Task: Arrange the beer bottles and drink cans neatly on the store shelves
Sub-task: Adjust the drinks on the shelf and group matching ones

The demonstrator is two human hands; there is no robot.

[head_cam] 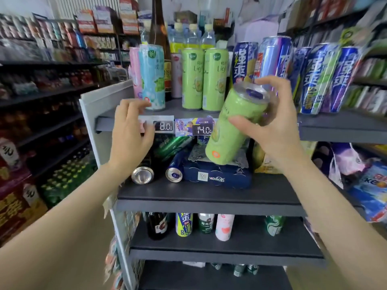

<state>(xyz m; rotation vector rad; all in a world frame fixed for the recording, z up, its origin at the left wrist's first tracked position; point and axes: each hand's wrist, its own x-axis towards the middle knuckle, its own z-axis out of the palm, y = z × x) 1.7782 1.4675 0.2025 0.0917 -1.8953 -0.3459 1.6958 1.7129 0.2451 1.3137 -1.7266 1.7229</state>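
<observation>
The right hand (pixel 270 124) grips a tilted green can (pixel 236 128) in front of the top shelf (pixel 335 126) edge — fingers curled round its body. The left hand (pixel 132 132) rests open, fingers straight, on the price strip (pixel 165 126) beside a light-blue can (pixel 151 78).

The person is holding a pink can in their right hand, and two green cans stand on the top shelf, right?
Not quite. The head view shows the can in the right hand is green, not pink. It is tilted in front of the shelf edge. Two green cans do stand on the top shelf.
</observation>
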